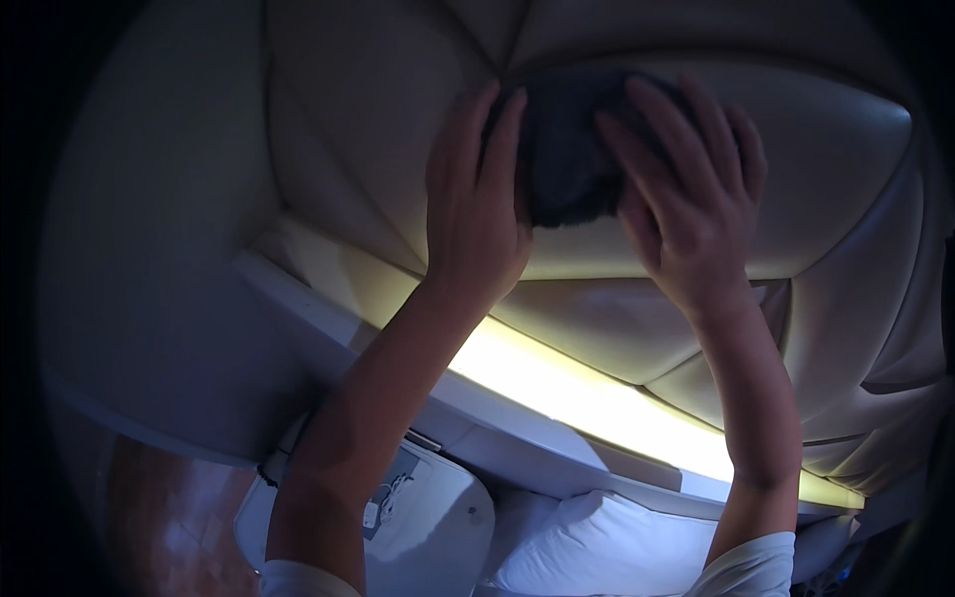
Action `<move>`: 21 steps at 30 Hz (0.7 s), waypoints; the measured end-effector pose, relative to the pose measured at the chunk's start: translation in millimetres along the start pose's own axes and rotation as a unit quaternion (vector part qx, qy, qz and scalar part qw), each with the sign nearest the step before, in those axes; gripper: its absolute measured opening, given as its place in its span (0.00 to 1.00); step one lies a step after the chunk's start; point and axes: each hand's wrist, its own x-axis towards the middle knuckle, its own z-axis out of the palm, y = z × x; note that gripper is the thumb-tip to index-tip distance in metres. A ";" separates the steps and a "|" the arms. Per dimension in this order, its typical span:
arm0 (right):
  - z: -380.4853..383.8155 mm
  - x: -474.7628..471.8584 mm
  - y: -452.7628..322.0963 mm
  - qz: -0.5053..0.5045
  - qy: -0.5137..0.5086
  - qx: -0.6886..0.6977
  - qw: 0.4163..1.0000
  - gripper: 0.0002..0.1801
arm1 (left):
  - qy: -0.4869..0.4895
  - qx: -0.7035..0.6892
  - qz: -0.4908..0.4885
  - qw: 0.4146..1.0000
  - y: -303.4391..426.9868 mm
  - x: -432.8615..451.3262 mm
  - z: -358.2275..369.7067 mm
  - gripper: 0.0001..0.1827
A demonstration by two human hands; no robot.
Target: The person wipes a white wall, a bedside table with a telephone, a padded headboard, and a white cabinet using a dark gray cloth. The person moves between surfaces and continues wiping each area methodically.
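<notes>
A dark, fuzzy-edged cloth point(571, 164) is held up in front of a padded, upholstered wall panel point(813, 186), and its lower edge hangs between my hands. My left hand point(477, 186) grips the cloth's left side, with fingers pointing up. On the other side, my right hand point(694, 179) has its fingers spread over the cloth's right part, the thumb lower down. Both arms reach upward from white sleeves. Whether the cloth presses against the panel cannot be told. My fingers and the dim light hide part of it.
A glowing light strip point(567, 388) runs along a ledge point(515, 410) below the panel. Underneath are a white bedside table point(440, 522) with a white cable point(392, 496) on it, and a white pillow point(612, 548). Reddish-brown flooring point(171, 522) shows at lower left.
</notes>
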 end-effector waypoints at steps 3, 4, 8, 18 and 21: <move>-12.6 11.0 1.2 0.008 0.019 -0.018 1.000 0.22 | 0.019 -0.018 0.014 1.000 12.1 11.6 -6.3 0.33; -9.1 8.3 -7.1 0.001 0.007 -0.011 1.000 0.22 | 0.009 -0.013 -0.002 1.000 7.7 4.4 -7.5 0.34; 16.8 -37.3 -48.8 -0.058 -0.063 0.011 0.996 0.20 | -0.066 0.008 -0.071 0.995 -14.6 -81.7 -20.7 0.35; 14.9 -39.2 -28.0 -0.053 -0.075 -0.011 0.996 0.19 | -0.046 -0.010 -0.047 0.998 2.7 -70.6 2.7 0.36; 4.0 -21.6 2.5 -0.011 -0.046 -0.036 0.998 0.18 | 0.014 -0.024 0.014 1.000 5.9 -28.9 31.1 0.35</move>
